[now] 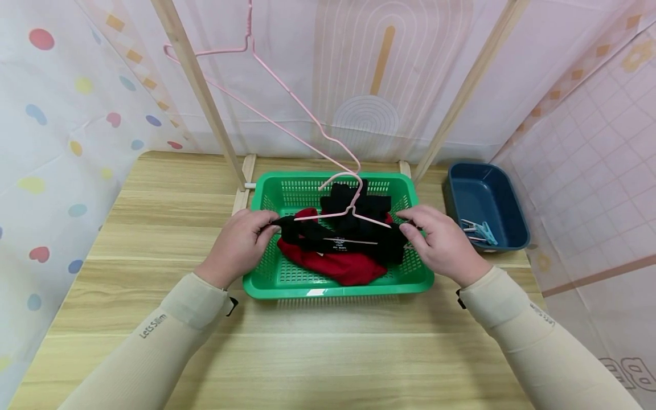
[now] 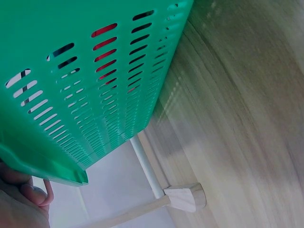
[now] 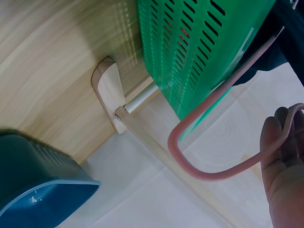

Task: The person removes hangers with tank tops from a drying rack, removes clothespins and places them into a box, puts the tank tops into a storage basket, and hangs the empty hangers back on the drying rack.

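Both hands, left and right, pinch a black garment on a pink hanger over the green basket near the surface's far edge. Right wrist view: fingers curl round the hanger's bend, probably; a slack grip could drop the cloth.

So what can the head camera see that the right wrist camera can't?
Only the head view shows both hands, left and right, pinching a black garment on a pink hanger, a red garment beneath, and a second hanger above. Only the right wrist view shows the rack's wooden foot close up. Both show the green basket and blue tub.
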A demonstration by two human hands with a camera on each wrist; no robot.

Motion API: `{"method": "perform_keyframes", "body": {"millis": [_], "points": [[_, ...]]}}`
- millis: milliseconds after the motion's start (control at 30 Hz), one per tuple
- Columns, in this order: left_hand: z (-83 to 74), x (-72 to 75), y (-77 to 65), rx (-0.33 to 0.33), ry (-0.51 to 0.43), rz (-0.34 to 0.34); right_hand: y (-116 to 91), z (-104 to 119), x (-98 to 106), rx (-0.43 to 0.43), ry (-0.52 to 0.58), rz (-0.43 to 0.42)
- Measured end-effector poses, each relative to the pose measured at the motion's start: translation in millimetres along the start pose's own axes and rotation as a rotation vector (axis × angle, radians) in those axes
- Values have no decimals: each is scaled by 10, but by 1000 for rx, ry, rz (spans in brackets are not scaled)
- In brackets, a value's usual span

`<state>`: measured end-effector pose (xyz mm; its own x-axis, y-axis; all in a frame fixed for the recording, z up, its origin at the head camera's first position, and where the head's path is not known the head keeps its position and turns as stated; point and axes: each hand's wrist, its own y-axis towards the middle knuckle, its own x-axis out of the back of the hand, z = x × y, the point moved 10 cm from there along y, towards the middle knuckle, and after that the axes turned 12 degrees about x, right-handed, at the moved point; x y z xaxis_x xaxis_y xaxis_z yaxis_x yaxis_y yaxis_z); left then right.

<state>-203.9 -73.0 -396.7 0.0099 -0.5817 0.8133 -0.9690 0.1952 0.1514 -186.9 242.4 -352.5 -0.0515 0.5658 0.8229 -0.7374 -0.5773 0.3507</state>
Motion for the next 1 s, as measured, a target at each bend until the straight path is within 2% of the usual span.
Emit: {"method": "perform_keyframes", "body": {"millis": [300,1000], "points": [[4,-7,0,8,-4,7,23,45,-91,36,7,47],[14,-9,-4,3,0,0,47,117,-107,79,-14,32]]}}
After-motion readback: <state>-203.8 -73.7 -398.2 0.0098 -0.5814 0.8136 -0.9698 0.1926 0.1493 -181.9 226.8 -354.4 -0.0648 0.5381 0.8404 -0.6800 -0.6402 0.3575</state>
